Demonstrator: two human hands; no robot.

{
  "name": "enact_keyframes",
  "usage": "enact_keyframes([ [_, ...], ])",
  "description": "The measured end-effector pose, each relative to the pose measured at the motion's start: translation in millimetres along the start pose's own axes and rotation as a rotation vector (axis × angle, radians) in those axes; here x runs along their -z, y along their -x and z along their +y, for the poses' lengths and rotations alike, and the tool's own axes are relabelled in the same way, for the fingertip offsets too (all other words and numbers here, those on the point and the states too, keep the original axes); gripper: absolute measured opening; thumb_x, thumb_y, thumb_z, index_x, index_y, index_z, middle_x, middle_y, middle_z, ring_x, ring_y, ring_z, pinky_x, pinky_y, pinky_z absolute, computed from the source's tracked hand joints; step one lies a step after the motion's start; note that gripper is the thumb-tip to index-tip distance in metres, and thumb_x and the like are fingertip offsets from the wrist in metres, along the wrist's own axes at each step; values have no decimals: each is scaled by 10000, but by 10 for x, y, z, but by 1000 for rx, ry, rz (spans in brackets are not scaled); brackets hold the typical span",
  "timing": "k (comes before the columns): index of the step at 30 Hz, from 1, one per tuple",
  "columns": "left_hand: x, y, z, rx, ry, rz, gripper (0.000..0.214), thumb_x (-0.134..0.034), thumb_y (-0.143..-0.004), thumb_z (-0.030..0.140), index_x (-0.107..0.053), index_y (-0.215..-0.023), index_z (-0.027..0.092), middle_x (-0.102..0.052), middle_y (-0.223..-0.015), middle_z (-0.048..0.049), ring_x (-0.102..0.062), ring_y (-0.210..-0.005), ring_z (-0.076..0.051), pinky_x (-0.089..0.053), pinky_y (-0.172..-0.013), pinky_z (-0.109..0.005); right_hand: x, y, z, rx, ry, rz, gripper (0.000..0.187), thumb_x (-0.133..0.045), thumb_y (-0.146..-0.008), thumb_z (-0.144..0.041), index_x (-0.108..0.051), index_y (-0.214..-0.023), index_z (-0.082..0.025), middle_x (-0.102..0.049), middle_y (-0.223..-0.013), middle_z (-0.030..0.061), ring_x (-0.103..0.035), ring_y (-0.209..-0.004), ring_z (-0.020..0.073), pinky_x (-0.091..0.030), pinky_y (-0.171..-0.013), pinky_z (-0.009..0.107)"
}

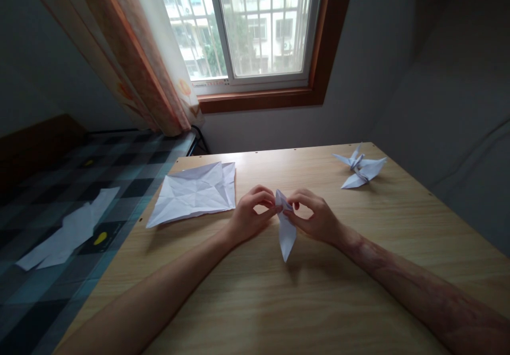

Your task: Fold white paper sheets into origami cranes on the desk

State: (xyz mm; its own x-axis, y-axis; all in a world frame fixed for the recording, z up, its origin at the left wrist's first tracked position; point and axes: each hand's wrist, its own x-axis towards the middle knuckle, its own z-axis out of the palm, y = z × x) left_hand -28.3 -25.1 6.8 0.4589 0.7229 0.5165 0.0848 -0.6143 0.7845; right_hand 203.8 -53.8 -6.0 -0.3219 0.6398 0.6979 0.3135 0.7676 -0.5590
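Pinching a narrow folded white paper piece (286, 227) between them, both hands (285, 209) meet near the middle of the wooden surface (319, 302). The left hand (249, 217) grips the upper end of the piece from the left with thumb and fingers curled in, and the right hand (316, 218) does the same from the right, so each is clenched on the paper. The piece hangs from the fingertips with its long pointed end aimed down and toward the viewer, the tip close to the surface; whether it touches cannot be told.

To the left of the hands, near the surface's left edge, lies a creased, unfolded white sheet (195, 193), flat and apart from the left hand. At the far right corner a finished white paper crane (360, 170) rests with wings spread, well apart from the right hand.

Beyond the left edge stands a bed with a dark checked cover (48, 195), and a torn strip of white paper (67, 235) lies on it. Behind the surface, a window (255, 25) with a wooden frame shows bars and buildings outside, and a patterned curtain (151, 57) hangs at its left.
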Motion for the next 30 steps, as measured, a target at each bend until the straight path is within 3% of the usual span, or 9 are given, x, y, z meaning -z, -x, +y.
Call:
enact_keyframes([
  [5, -1, -2, 1, -52, -43, 34, 133, -831, -966, 287, -770, -904, 186, -692, -1058, -65, -720, -914, -144, -671, -821, -276, -11, -2, -8, 9, -14, -2, 128, -748, -1003, -175, -682, -1082, -252, -730, -1132, 78, -695, -1057, 248, -584, -938, 416],
  [12, -9, 21, 21, 11, 14, 12, 171, -815, -981, 334, -776, -911, 182, -720, -1129, -101, -749, -1030, -188, -687, -892, -319, -37, 50, 28, -71, -41, 22, 208, -770, -994, -204, -655, -1161, -250, -717, -1005, 28, -666, -860, 199, -567, -798, 354],
  [16, -30, 32, -8, 72, 67, 41, 237, -813, -985, 367, -714, -877, 180, -752, -1009, -66, -759, -956, -177, -678, -891, -324, -27, 23, 82, -22, 78, -94, 114, -796, -980, -212, -688, -977, -248, -713, -899, 30, -633, -854, 230, -537, -793, 381],
  [24, -30, 49, -37, 296, 123, 149, 373, -859, -913, 523, -691, -896, 190, -821, -934, -26, -763, -723, -156, -660, -654, -281, -19, -15, 84, -23, 70, -145, 132, -808, -976, -230, -757, -1094, -263, -801, -1170, 79, -713, -1123, 290, -576, -1011, 459],
  [30, -28, 22, -52, 314, 265, 249, 423, -841, -921, 551, -593, -965, 212, -784, -946, -6, -795, -767, -169, -633, -546, -231, -58, 42, 100, -129, 47, -37, 8, -709, -1044, -249, -703, -1039, -246, -791, -987, 64, -752, -925, 251, -620, -848, 400],
])
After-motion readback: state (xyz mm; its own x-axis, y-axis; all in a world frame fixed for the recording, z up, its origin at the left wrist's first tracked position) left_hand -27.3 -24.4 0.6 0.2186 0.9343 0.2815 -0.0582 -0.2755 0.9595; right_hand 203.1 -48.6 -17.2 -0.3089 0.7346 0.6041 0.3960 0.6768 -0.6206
